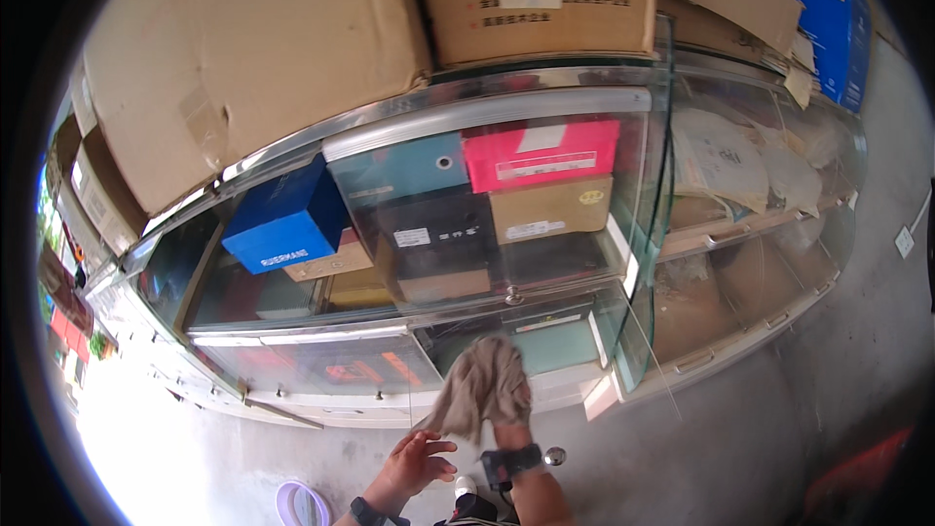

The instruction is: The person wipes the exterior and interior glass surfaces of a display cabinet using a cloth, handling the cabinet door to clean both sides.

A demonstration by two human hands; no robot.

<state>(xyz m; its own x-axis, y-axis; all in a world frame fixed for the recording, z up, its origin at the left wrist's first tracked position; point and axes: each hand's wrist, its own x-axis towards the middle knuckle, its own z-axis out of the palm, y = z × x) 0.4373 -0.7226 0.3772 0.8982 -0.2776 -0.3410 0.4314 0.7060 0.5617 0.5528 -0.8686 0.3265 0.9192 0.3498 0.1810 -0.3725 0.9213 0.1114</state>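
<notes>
My right hand (521,389) is shut on a grey-brown cloth (475,391), which covers most of the fingers and hangs down to the left. The cloth is in front of the lower part of a glass display cabinet (482,80). Just below it is my left hand (418,464), fingers apart and slightly curled, with nothing seen in them. A clear glass door pane (613,351) appears swung out from the lower compartment. A round metal knob (555,456) shows beside my right wrist. Whether my left fingers touch the pane's edge is unclear.
Shoe boxes, including a blue box (281,223) and a pink box (540,153), fill the upper shelf. Large cardboard boxes (256,66) stand on top. Another cabinet at right holds plastic bags (723,153). A lilac basin (286,502) sits on the concrete floor (730,467).
</notes>
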